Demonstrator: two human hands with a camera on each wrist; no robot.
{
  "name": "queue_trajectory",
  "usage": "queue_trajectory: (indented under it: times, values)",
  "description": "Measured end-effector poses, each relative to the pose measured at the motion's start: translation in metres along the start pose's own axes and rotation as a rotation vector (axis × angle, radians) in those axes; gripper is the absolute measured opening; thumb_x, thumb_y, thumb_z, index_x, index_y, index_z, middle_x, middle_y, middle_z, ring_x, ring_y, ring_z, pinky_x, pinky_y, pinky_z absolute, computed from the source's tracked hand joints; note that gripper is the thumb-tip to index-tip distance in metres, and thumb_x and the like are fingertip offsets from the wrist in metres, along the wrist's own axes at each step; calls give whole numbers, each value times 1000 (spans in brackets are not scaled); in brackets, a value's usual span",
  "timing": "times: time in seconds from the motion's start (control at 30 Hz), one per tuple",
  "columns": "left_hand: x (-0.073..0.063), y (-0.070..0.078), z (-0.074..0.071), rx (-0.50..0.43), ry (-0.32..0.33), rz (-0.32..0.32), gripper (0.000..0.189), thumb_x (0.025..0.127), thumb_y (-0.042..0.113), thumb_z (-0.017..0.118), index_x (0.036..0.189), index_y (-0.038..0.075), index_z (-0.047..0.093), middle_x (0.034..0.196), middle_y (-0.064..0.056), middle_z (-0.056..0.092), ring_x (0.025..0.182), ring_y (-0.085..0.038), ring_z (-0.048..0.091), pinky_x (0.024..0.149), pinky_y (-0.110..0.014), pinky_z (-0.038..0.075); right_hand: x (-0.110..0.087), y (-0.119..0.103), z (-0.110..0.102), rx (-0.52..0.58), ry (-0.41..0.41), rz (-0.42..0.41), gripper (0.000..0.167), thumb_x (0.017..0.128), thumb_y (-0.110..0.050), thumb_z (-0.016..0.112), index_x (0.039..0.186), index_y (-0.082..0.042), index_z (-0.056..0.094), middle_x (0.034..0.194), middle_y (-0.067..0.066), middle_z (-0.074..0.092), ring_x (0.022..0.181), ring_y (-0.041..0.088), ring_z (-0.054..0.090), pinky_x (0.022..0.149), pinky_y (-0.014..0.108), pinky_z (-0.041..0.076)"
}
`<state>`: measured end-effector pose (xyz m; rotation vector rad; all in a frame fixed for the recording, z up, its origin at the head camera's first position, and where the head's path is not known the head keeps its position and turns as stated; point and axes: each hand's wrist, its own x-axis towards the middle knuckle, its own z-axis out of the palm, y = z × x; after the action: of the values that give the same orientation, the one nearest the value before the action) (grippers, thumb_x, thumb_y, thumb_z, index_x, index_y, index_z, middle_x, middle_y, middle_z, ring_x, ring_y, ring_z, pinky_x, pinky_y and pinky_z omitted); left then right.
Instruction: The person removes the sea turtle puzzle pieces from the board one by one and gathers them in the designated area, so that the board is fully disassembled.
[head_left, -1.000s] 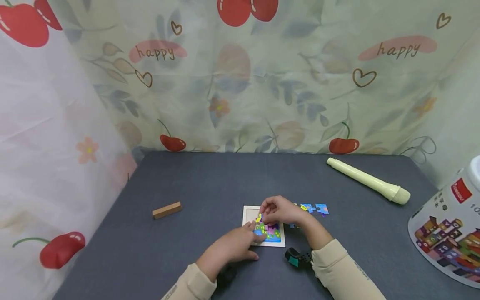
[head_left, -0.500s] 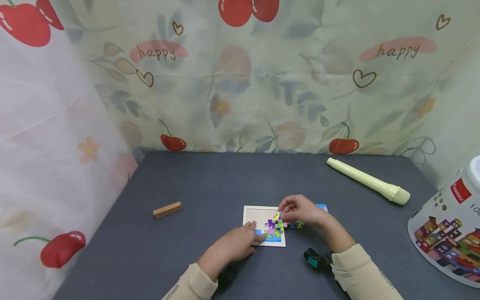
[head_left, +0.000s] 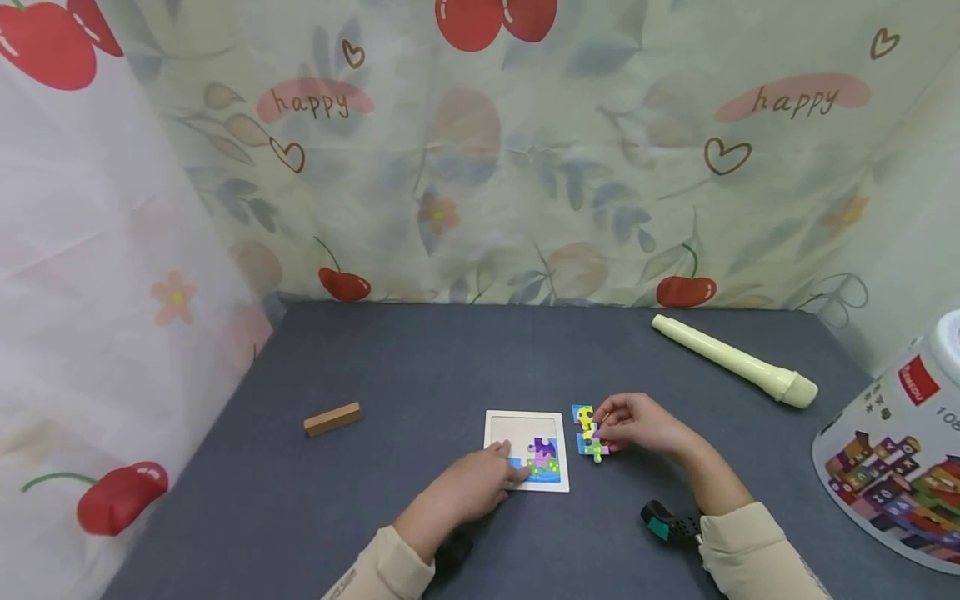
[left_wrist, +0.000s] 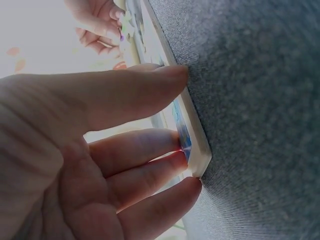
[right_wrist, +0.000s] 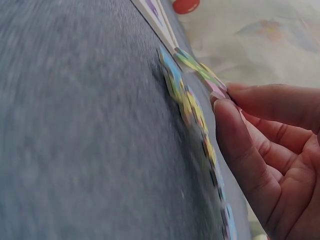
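Note:
A pale wooden puzzle tray (head_left: 517, 423) lies on the table, with joined purple, green and blue pieces (head_left: 544, 458) in its lower right part. My left hand (head_left: 472, 487) rests on the tray's lower left part, fingers extended; in the left wrist view its thumb and fingertips touch the rim. Right of the tray, my right hand (head_left: 639, 427) pinches a colourful jigsaw puzzle piece (right_wrist: 212, 80) between thumb and forefinger, tilted just above the table. Loose puzzle pieces (right_wrist: 195, 112) lie in a row beneath it; the hand partly hides them in the head view.
A wooden block (head_left: 332, 419) lies to the left. At the back right is a cream microphone-shaped object (head_left: 735, 357). A large printed tub (head_left: 892, 467) stands at the right edge. Patterned cloth (head_left: 480, 208) hangs behind the dark table (head_left: 420, 358).
My right hand has moved right, off the tray, taking colourful pieces from it to the loose ones beside it. More bare tray shows now. My left hand has stayed on the tray.

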<state>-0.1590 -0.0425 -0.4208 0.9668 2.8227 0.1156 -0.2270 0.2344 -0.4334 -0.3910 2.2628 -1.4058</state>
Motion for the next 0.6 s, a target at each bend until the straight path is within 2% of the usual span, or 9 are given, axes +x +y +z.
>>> queue_trajectory:
  times: [0.6]
  values:
    - [0,1,0,-23,-2,-28,39,84,11,65,118,30,66,132,-17,55,124,-26,52,95,-35,48,-19,21,-21,20,44,20,31,88,-11,63,106,13,53,80,4,66,69,6,61,65,26,56]
